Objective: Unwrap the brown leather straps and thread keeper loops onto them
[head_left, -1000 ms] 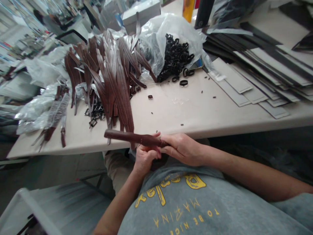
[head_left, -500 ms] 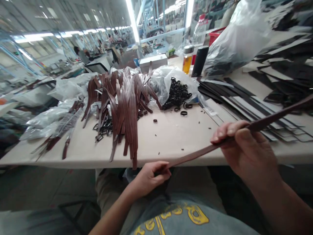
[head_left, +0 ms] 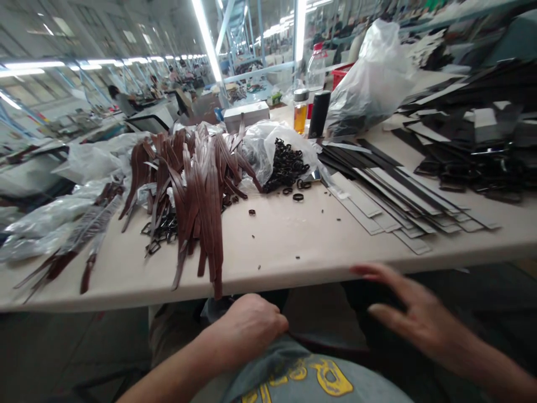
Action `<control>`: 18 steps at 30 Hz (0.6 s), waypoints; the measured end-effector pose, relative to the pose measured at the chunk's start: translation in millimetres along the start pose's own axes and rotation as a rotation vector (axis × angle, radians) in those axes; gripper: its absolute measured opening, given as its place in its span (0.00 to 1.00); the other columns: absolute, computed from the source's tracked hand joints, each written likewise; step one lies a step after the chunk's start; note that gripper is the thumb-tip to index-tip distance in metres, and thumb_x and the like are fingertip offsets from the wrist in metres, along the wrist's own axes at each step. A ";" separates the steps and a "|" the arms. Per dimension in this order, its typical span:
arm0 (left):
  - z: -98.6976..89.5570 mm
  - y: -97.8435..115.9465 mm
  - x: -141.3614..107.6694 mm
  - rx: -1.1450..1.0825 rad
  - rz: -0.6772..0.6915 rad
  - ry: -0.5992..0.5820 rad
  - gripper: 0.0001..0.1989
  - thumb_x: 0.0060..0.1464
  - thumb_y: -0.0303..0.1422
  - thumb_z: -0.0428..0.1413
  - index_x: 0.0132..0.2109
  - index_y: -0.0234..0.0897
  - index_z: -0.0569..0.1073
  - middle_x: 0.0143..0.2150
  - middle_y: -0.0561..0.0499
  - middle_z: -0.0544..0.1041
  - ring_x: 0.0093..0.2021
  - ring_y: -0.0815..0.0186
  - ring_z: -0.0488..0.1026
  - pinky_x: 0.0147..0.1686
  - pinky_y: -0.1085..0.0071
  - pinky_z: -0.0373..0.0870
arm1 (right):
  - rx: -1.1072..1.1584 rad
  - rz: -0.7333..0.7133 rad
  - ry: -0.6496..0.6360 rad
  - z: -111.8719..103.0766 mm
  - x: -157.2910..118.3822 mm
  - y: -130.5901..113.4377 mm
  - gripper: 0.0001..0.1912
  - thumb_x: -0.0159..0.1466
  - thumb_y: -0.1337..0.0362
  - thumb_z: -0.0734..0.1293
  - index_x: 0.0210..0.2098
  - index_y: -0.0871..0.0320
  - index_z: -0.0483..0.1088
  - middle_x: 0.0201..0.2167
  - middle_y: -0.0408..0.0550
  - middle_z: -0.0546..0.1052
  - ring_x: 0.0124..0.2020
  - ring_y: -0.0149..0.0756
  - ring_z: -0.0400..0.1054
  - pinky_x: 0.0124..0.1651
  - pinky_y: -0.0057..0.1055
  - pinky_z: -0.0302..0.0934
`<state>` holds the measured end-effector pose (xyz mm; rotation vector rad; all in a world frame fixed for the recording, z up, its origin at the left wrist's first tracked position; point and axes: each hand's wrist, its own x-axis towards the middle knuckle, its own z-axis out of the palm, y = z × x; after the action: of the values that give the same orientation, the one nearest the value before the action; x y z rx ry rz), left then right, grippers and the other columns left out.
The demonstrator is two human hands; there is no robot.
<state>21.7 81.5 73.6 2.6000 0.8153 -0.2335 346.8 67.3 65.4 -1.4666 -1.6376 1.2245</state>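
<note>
My left hand point(head_left: 251, 327) is closed in front of my shirt, below the table's front edge. A dark brown strap point(head_left: 323, 342) runs from it to the right across my lap, dim and partly hidden. Right of it, my right hand point(head_left: 413, 316) is open, thumb and fingers apart, with nothing between them, just below the table edge. On the table point(head_left: 289, 240), a bundle of brown straps point(head_left: 205, 207) hangs over the front edge. Black buckles point(head_left: 161, 229) lie beside the bundle, and a heap of black rings point(head_left: 287, 162) rests on a plastic bag.
Black and white strips point(head_left: 394, 196) lie at the right, with a dark pile point(head_left: 495, 145) beyond. At the back stand a jar of amber liquid point(head_left: 300, 115), a black flask point(head_left: 319, 115) and a full plastic bag point(head_left: 369, 78). Wrapped straps point(head_left: 90, 229) lie at the left.
My right hand has let go of the strap, opened and moved down. The strap has dropped from above the table to my lap. My left hand has turned and lowered slightly; the view has shifted right.
</note>
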 end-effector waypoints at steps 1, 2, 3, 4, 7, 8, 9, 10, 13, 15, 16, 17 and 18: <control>-2.5 1.1 9.7 0.037 0.027 0.009 0.09 0.59 0.28 0.54 0.32 0.36 0.76 0.28 0.50 0.78 0.27 0.62 0.76 0.25 0.70 0.65 | -0.042 -0.023 -0.178 25.1 3.0 -2.2 0.21 0.55 0.52 0.74 0.46 0.50 0.73 0.38 0.50 0.77 0.47 0.53 0.69 0.50 0.44 0.63; -6.6 1.0 18.6 0.050 0.053 0.025 0.08 0.59 0.28 0.54 0.32 0.36 0.76 0.28 0.49 0.78 0.28 0.62 0.76 0.27 0.69 0.67 | -0.035 -0.035 -0.381 49.2 6.3 -2.6 0.18 0.59 0.52 0.71 0.45 0.53 0.73 0.37 0.48 0.76 0.45 0.48 0.70 0.49 0.41 0.64; -12.2 -0.4 26.6 0.030 0.085 0.050 0.08 0.59 0.29 0.54 0.32 0.36 0.76 0.28 0.49 0.79 0.29 0.61 0.77 0.30 0.69 0.69 | 0.004 -0.037 -0.553 69.9 9.4 -1.0 0.15 0.63 0.53 0.66 0.43 0.55 0.73 0.34 0.46 0.76 0.39 0.42 0.70 0.44 0.35 0.65; -19.2 -3.5 33.7 -0.030 0.127 0.088 0.08 0.59 0.32 0.55 0.33 0.36 0.77 0.30 0.48 0.80 0.32 0.61 0.78 0.35 0.68 0.70 | 0.044 -0.028 -0.654 85.6 11.9 2.3 0.15 0.66 0.54 0.62 0.41 0.57 0.73 0.31 0.45 0.74 0.34 0.37 0.69 0.39 0.31 0.64; -41.3 -22.6 55.2 -0.333 0.251 0.256 0.16 0.64 0.41 0.49 0.51 0.39 0.76 0.52 0.45 0.78 0.51 0.60 0.75 0.53 0.66 0.67 | 0.081 0.023 -0.592 97.7 12.3 16.6 0.18 0.69 0.53 0.58 0.36 0.59 0.71 0.25 0.40 0.67 0.26 0.30 0.60 0.30 0.26 0.57; -46.4 -31.6 64.4 -0.399 0.258 0.311 0.21 0.66 0.43 0.45 0.58 0.40 0.71 0.60 0.44 0.72 0.58 0.59 0.70 0.58 0.65 0.63 | 0.114 0.057 -0.543 92.5 10.0 21.2 0.19 0.69 0.52 0.57 0.35 0.60 0.70 0.24 0.40 0.66 0.26 0.29 0.59 0.30 0.26 0.56; -49.2 -41.3 75.2 -0.416 0.231 0.353 0.24 0.67 0.44 0.41 0.64 0.40 0.65 0.66 0.44 0.65 0.64 0.59 0.64 0.62 0.63 0.59 | 0.158 0.094 -0.502 85.0 7.0 25.2 0.21 0.69 0.50 0.56 0.34 0.60 0.69 0.23 0.40 0.65 0.25 0.30 0.58 0.30 0.26 0.55; -49.6 -51.0 87.5 -0.377 0.169 0.379 0.27 0.67 0.45 0.39 0.67 0.39 0.60 0.69 0.43 0.59 0.67 0.58 0.58 0.65 0.60 0.54 | 0.203 0.128 -0.465 77.0 3.6 28.5 0.22 0.69 0.48 0.56 0.34 0.59 0.69 0.23 0.40 0.65 0.25 0.30 0.58 0.30 0.26 0.55; -39.6 -74.1 125.2 -0.147 -0.078 0.353 0.40 0.60 0.55 0.46 0.68 0.33 0.55 0.72 0.37 0.50 0.71 0.50 0.46 0.68 0.51 0.42 | 0.277 0.208 -0.339 59.7 -4.5 35.3 0.26 0.66 0.42 0.58 0.34 0.59 0.71 0.22 0.41 0.66 0.25 0.32 0.60 0.30 0.28 0.57; -30.6 -80.9 140.5 -0.043 -0.135 0.327 0.46 0.55 0.60 0.47 0.69 0.31 0.52 0.72 0.35 0.49 0.72 0.49 0.44 0.68 0.49 0.39 | 0.303 0.242 -0.263 57.8 -6.4 37.8 0.27 0.64 0.40 0.59 0.35 0.58 0.72 0.23 0.42 0.67 0.25 0.34 0.62 0.29 0.29 0.58; -27.1 -81.8 142.5 -0.012 -0.129 0.321 0.48 0.54 0.61 0.47 0.70 0.30 0.51 0.72 0.35 0.49 0.72 0.49 0.44 0.68 0.50 0.39 | 0.315 0.254 -0.234 58.9 -6.2 38.4 0.27 0.64 0.40 0.59 0.35 0.57 0.73 0.23 0.43 0.68 0.25 0.34 0.63 0.29 0.30 0.59; -24.8 -81.6 140.2 0.010 -0.110 0.317 0.49 0.53 0.62 0.47 0.70 0.30 0.50 0.72 0.35 0.49 0.72 0.49 0.44 0.68 0.50 0.40 | 0.328 0.258 -0.216 60.8 -5.4 38.7 0.27 0.63 0.39 0.59 0.37 0.57 0.74 0.23 0.43 0.68 0.24 0.35 0.63 0.29 0.30 0.59; -23.7 -81.1 134.0 0.025 -0.087 0.313 0.50 0.53 0.62 0.47 0.70 0.31 0.50 0.72 0.36 0.50 0.71 0.49 0.45 0.68 0.51 0.40 | 0.342 0.256 -0.206 63.0 -4.0 38.5 0.28 0.63 0.39 0.59 0.38 0.57 0.74 0.23 0.43 0.68 0.24 0.35 0.63 0.28 0.30 0.60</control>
<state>85.0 220.6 31.9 2.6651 1.0375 0.1452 306.7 47.1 6.7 -1.3954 -1.3051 1.7526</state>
